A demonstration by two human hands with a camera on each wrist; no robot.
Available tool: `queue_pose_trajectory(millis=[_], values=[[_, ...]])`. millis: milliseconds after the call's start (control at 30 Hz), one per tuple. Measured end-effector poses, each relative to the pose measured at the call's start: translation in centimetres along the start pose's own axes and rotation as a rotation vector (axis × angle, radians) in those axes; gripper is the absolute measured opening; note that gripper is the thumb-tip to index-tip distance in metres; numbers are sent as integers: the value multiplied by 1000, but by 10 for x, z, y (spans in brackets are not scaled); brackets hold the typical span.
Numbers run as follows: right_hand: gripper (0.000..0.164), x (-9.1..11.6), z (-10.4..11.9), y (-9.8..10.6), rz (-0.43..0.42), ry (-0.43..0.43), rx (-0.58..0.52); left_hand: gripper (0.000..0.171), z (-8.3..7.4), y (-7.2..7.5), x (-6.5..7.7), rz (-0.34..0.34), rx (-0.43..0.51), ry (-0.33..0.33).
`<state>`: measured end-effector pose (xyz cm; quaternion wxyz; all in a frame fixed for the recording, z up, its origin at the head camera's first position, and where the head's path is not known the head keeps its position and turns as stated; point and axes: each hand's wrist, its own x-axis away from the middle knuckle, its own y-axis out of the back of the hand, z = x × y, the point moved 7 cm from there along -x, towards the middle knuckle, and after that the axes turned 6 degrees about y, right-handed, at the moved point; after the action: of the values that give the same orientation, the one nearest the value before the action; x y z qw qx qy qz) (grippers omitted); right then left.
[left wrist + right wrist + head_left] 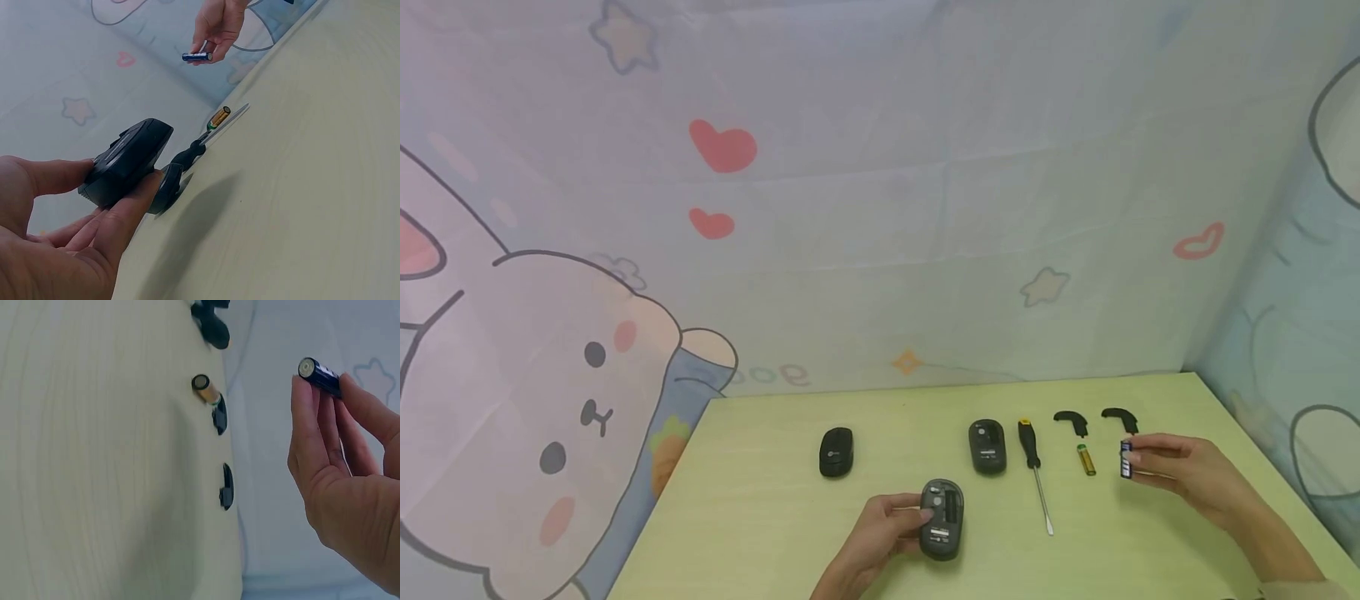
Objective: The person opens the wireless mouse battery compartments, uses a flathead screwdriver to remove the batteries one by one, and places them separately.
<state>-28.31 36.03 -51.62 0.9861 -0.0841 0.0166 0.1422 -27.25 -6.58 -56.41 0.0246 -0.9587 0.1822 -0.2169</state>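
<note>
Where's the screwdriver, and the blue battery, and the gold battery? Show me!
Screwdriver [1032, 454]: head view, lower part of its black handle.
Blue battery [322, 378]: right wrist view, middle of its side.
Gold battery [1086, 460]: head view, middle of its body.

On the backdrop [850, 300] we make out faint letters [792, 375], "o" and seemingly "g"; the print [939, 532] on the mice [942, 521] is too small to read.

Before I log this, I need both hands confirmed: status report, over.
Left hand holds mouse, underside showing, battery slot uncovered. Right hand pinches blue battery. Screwdriver lies on table between them, apparently not obstructing.
</note>
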Motion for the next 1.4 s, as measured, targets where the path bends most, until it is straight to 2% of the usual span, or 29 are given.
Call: queue_pose_trajectory(millis=[233, 500, 933, 1100, 1400], values=[[32, -3, -11, 18, 31, -63, 13, 43, 0, 0, 0, 4, 6, -4], [26, -11, -24, 40, -28, -185, 84, 45, 1, 3, -1, 3, 22, -19], [14, -23, -39, 59, -84, -280, 188, 45, 3, 5, -1, -10, 27, -3], [23, -26, -44, 66, -109, -310, 238, 45, 4, 5, -2, -8, 36, -6], [35, -36, -43, 66, -90, -301, 345, 46, 6, 6, -1, -2, 48, 11]])
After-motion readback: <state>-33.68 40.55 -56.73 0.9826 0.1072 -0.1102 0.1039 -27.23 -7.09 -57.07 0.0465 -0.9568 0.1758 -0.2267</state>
